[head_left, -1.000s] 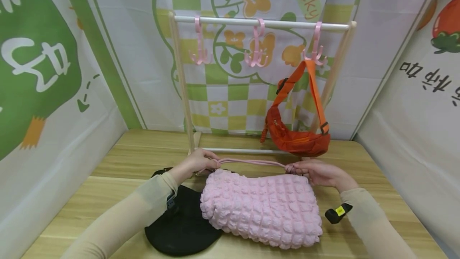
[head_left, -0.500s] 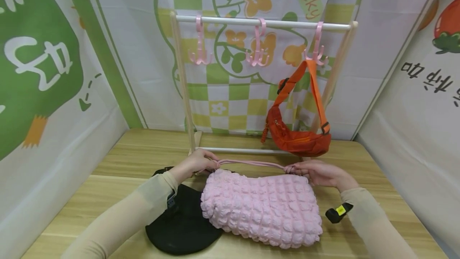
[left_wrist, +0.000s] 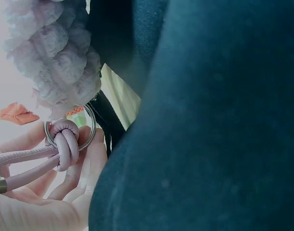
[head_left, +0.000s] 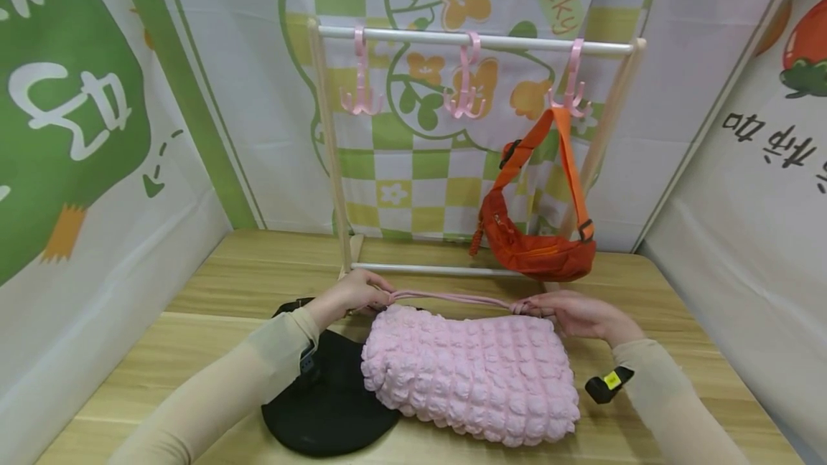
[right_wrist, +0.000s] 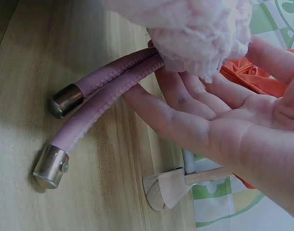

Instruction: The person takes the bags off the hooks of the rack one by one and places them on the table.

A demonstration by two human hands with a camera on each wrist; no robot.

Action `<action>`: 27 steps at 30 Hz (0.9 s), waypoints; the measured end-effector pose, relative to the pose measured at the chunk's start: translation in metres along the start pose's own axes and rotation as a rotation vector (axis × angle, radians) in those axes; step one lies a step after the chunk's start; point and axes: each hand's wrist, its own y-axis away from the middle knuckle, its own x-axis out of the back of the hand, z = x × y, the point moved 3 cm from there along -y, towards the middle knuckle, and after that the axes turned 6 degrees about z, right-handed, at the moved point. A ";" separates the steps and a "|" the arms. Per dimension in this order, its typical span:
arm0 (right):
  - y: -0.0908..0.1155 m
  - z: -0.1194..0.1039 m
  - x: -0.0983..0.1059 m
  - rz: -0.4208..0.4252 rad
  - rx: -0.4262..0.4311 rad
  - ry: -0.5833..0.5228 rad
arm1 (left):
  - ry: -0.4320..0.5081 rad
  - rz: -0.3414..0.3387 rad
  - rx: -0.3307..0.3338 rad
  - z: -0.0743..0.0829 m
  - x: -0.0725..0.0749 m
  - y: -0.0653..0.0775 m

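A puffy pink handbag (head_left: pixel 472 375) lies on the table, partly over a black cap-like item (head_left: pixel 329 407). Its thin cord handle (head_left: pixel 452 298) stretches along the top between the two hands. My left hand (head_left: pixel 357 291) pinches the handle's left end; in the left wrist view, a knot (left_wrist: pixel 66 144) loops through a metal ring (left_wrist: pixel 91 127) beside the fingers. At the right end, my right hand (head_left: pixel 578 313) holds the handle where it meets the bag. Two metal-capped cord ends (right_wrist: pixel 106 103) stick out past the fingers in the right wrist view.
Behind the handbag stands a rack with a metal rail (head_left: pixel 413 37) and wooden posts (head_left: pixel 331 156). Pink hooks (head_left: pixel 464 85) hang from the rail; the right one carries an orange waist bag (head_left: pixel 536 242). Printed cloth walls surround the wooden table (head_left: pixel 226 293).
The handle dips slightly lower between the hands. Both hands and the handbag stay almost where they were.
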 end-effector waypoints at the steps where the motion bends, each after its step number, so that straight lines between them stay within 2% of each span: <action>1: 0.000 0.000 0.000 0.000 0.002 0.000 | 0.003 0.000 0.004 0.000 0.000 0.000; 16: -0.004 0.004 -0.003 0.012 -0.005 -0.020 | 0.009 -0.019 -0.002 -0.004 0.000 -0.002; 27: -0.004 0.004 -0.002 0.011 -0.008 -0.035 | -0.011 -0.013 0.018 -0.007 0.000 -0.003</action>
